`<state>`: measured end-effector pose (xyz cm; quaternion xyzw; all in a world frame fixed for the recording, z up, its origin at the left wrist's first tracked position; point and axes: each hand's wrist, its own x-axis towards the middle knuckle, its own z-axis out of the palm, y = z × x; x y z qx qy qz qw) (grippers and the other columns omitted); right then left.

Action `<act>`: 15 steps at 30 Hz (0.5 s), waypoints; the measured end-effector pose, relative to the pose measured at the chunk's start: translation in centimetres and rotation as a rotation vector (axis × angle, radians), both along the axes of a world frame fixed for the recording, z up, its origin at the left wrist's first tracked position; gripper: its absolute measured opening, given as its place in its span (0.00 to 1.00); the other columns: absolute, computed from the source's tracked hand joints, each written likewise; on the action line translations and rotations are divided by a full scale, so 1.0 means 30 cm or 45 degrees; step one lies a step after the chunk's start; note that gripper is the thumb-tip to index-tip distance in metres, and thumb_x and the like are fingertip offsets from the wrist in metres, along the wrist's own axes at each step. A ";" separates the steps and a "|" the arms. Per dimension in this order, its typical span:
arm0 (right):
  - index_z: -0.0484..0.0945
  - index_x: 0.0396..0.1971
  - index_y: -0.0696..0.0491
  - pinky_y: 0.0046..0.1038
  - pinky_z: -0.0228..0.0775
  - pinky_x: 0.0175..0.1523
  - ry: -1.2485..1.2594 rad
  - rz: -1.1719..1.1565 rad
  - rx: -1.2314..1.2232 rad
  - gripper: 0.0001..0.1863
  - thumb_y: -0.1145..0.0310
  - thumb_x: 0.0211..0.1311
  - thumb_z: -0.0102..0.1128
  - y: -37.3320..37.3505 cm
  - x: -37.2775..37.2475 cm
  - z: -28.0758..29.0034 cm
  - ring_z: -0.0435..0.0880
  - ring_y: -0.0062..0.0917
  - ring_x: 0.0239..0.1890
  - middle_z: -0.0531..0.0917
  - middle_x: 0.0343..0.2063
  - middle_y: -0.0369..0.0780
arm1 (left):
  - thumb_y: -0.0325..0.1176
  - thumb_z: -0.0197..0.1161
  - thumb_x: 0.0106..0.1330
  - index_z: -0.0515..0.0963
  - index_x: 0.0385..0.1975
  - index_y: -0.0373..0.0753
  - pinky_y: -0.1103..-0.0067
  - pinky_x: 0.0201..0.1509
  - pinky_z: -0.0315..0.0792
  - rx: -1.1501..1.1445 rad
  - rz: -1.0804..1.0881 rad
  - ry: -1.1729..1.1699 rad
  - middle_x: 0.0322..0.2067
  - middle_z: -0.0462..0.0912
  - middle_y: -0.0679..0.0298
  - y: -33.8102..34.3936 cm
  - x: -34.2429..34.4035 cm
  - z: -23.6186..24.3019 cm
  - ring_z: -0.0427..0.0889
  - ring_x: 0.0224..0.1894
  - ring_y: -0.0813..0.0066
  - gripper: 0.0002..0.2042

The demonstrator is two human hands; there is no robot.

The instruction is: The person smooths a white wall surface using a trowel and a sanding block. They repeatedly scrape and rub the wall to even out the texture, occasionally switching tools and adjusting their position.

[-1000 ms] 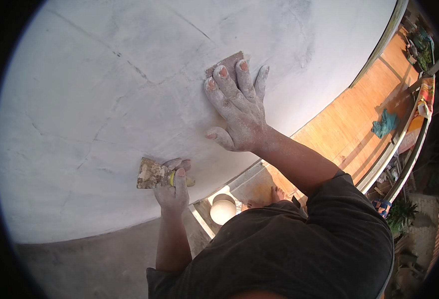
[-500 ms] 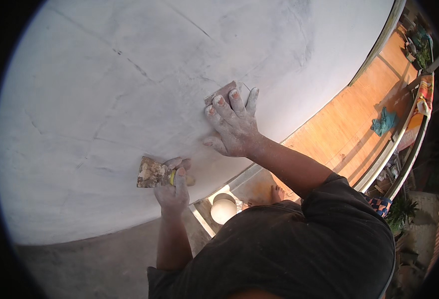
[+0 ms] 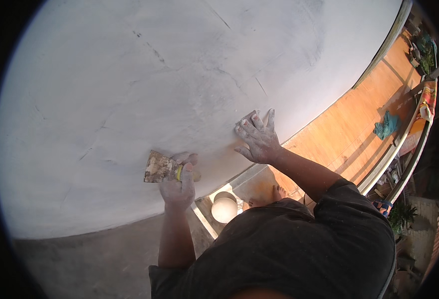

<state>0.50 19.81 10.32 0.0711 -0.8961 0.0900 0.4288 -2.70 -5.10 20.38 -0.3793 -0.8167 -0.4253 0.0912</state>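
Note:
A whitish, smoothed wall (image 3: 90, 89) with dark scratches and hairline marks fills most of the view. My left hand (image 3: 178, 188) is wrapped around the handle of a putty knife (image 3: 158, 167), its wide blade crusted with dried filler and pointing left, close to the wall. My dust-covered right hand (image 3: 260, 142) lies against the wall with fingers outstretched, pressing a piece of sandpaper (image 3: 248, 116) under the fingertips. Only the sandpaper's upper edge shows; the fingers hide the rest.
Below the wall stands a round, pale-topped container (image 3: 224, 208) beside my bare foot (image 3: 279, 192). Orange floor (image 3: 329, 137) runs along the right to a curved railing (image 3: 386, 167), with a teal cloth (image 3: 386, 124) near it. Grey floor (image 3: 90, 264) lies at lower left.
My right hand has slid down and to the right along the wall with the sandpaper. The left hand and putty knife sit slightly further right and higher in the view, which has shifted a little.

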 end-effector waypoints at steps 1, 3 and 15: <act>0.67 0.70 0.48 0.83 0.18 0.64 0.020 0.017 0.041 0.42 0.35 0.63 0.57 0.011 0.005 0.003 0.29 0.47 0.81 0.45 0.80 0.42 | 0.20 0.57 0.68 0.78 0.45 0.25 0.73 0.47 0.79 -0.073 -0.019 0.125 0.37 0.87 0.53 0.000 0.000 0.003 0.87 0.40 0.64 0.09; 0.67 0.70 0.49 0.83 0.18 0.64 0.229 0.018 -0.004 0.42 0.35 0.63 0.57 0.013 -0.018 0.056 0.30 0.47 0.81 0.46 0.79 0.42 | 0.20 0.57 0.68 0.78 0.45 0.26 0.72 0.47 0.79 -0.071 -0.008 0.061 0.37 0.87 0.53 0.000 0.004 0.008 0.86 0.40 0.63 0.09; 0.59 0.75 0.51 0.75 0.15 0.70 0.292 -0.060 0.019 0.44 0.34 0.71 0.44 0.159 0.012 0.217 0.36 0.47 0.81 0.50 0.78 0.46 | 0.23 0.58 0.68 0.79 0.45 0.28 0.70 0.46 0.77 -0.116 0.004 0.083 0.35 0.87 0.54 -0.011 -0.004 -0.001 0.85 0.39 0.60 0.09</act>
